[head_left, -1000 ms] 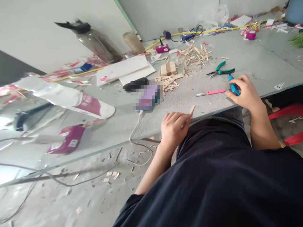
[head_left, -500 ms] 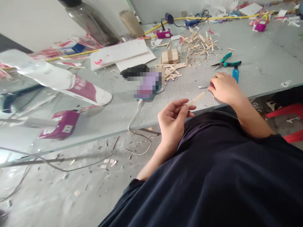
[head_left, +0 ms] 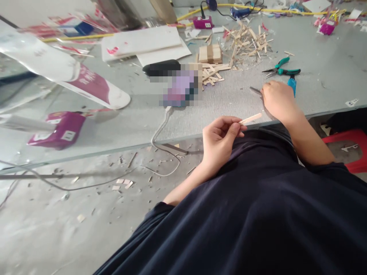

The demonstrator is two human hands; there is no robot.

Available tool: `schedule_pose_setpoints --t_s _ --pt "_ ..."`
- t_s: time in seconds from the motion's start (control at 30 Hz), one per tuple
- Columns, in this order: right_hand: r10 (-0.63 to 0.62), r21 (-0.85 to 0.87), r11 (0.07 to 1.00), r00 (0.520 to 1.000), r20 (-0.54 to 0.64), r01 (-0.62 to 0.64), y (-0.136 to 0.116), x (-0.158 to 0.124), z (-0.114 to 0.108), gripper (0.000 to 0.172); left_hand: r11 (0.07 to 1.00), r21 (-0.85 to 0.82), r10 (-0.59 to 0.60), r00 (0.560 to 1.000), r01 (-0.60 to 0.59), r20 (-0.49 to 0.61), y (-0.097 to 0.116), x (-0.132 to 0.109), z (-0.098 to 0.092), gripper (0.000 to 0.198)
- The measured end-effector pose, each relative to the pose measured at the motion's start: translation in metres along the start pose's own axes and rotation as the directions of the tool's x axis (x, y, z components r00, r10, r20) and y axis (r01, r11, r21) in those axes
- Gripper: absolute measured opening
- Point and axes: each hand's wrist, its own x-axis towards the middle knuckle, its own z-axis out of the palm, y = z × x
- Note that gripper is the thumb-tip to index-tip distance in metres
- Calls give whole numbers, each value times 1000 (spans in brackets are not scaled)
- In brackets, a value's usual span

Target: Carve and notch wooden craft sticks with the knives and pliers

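My left hand (head_left: pixel 220 140) is closed at the table's front edge, pinching a wooden craft stick (head_left: pixel 251 118) between thumb and fingers. The stick points right and slightly up, with its near end hidden by the fingertips. On the tabletop to the right, my right hand (head_left: pixel 278 98) is closed over a craft knife. Its narrow grey blade (head_left: pixel 255 90) sticks out to the left, while its handle is hidden under the fingers. Just beyond that hand lie green-and-black needle-nose pliers (head_left: pixel 282 69) and a blue object (head_left: pixel 291 87).
A banded bundle of sticks (head_left: pixel 210 54) and a loose pile of sticks (head_left: pixel 250 40) lie farther back. A phone (head_left: pixel 181 89) trails a white cable (head_left: pixel 160 128) over the edge. Left are a black case (head_left: pixel 160 68), a white-and-maroon bottle (head_left: pixel 94 86) and a purple block (head_left: pixel 64 128).
My left hand has shifted right with the craft stick, relative to the table. My right hand has tucked the knife closer in, and its reddish part is now covered. The view has tilted down slightly.
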Motion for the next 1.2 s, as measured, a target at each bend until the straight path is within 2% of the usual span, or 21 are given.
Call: schedule_pose_setpoints --t_s 0.2,0.27,0.33,0.37,0.4,0.43,0.5,0.57,0.63,0.77,0.9,1.07,1.2 --pt "-66 25 998 998 3 66 3 14 3 14 999 -43 -5 997 9 74 -7 2 -2 35" --pt "-71 45 996 997 -14 71 5 17 -1 10 999 -43 8 998 -5 67 -10 2 -1 38" --pt "-67 120 990 994 -89 78 5 10 -6 13 999 -38 26 999 -24 40 -12 2 0 39" --pt "-55 219 972 986 -158 89 4 3 -9 17 999 -34 34 999 -34 27 -13 1 2 39" --pt "-31 352 929 973 -230 113 1 -8 -10 22 999 -31 40 999 -39 19 -14 1 3 39" --pt "27 535 831 949 -313 152 -4 -22 -11 30 999 -26 39 999 -39 17 -15 1 5 39" --pt "72 780 581 940 -334 233 -17 -54 -11 39 999 -16 29 999 -28 32 -18 -1 8 41" --pt "35 858 455 958 -284 238 -33 -84 -8 45 1000 -5 22 998 -22 53 -21 -3 10 41" --pt "7 883 408 966 -257 232 -49 -104 -4 49 999 5 37 997 -38 62 -25 -5 11 40" --pt "14 851 441 946 -324 285 -65 -110 6 48 998 -2 55 995 -55 81 -30 -8 9 40" --pt "26 793 515 919 -394 326 -64 -103 13 47 1000 -4 31 993 -31 115 -33 -7 7 42" --pt "37 792 544 935 -353 278 -60 -109 12 39 997 50 45 994 -50 99 -34 -8 7 44" --pt "-4 785 569 955 -296 246 -60 -114 7 36 993 96 63 995 -71 83 -35 -9 6 41"
